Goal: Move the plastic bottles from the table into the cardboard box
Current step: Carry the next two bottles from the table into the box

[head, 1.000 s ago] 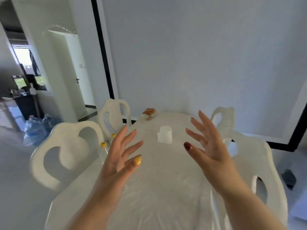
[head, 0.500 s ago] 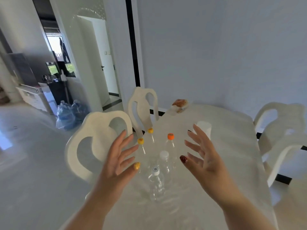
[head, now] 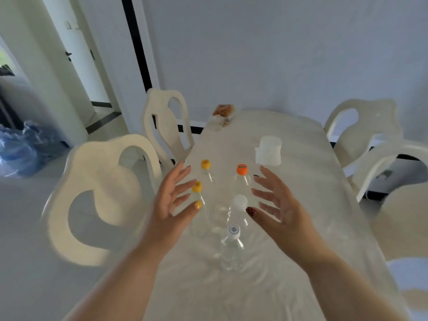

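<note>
Hovering either side of five upright bottles (head: 231, 249), left hand (head: 172, 206) and right hand (head: 275, 209) are spread wide, empty (box unseen); next, grasping one.

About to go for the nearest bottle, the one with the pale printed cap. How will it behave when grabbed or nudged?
The nearest bottle looks clear right through, so it is probably empty and light. Standing upright and narrow on the wrinkled table cover, it would likely tip at a sideways nudge. Its thin ribbed wall may dent under a firm squeeze. Both hands, left and right, are open.
</note>
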Motion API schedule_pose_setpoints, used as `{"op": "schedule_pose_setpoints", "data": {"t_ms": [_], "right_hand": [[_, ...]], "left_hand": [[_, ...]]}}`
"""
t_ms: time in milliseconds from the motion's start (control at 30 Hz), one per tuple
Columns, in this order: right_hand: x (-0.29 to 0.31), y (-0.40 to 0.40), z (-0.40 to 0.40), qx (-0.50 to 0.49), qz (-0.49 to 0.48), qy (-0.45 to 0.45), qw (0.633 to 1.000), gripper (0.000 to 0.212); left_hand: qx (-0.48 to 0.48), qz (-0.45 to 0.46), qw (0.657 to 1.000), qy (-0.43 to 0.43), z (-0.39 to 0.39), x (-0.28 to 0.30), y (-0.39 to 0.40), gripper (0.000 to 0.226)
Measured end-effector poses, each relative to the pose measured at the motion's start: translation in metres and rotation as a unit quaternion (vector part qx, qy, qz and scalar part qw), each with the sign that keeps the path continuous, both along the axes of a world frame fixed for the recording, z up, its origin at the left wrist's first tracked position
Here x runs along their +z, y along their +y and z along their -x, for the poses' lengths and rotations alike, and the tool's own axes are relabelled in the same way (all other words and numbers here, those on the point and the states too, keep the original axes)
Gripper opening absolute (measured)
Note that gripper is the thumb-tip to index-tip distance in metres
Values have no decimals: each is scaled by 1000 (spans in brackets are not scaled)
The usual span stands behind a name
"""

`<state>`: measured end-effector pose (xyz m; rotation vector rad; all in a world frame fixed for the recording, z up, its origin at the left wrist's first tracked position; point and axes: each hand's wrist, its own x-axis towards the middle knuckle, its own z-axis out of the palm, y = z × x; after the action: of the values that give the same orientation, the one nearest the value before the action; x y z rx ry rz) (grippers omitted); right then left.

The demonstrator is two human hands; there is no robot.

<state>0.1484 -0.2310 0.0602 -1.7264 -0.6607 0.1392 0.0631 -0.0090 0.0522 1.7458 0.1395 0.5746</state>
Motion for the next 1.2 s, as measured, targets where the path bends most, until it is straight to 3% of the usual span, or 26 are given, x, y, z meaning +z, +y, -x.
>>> {"op": "schedule_pose_setpoints", "data": {"t_ms": [100,233,433,633,900,1200], "right_hand": [[-25,16,12,-80,10,27,996,76],[-54,24,28,-143,35,66,987,79],[-100,47,37,-219,129,125,959,59],[-127,70,25,-267,190,107,938,40],[-128,76,22,-288,209,87,930,31],[-85,48,53,-296,270,12,916,35]], "left_hand": [[-47,-3,999,20,-14,-15,27,77],[-34,-24,998,37,-30,-34,48,70],[-15,-66,988,136,-57,-68,64,77],[-28,-78,975,206,-84,-80,63,41],[-19,-31,984,175,-91,-81,66,24],[-106,-60,987,103,-57,-60,55,19]]}}
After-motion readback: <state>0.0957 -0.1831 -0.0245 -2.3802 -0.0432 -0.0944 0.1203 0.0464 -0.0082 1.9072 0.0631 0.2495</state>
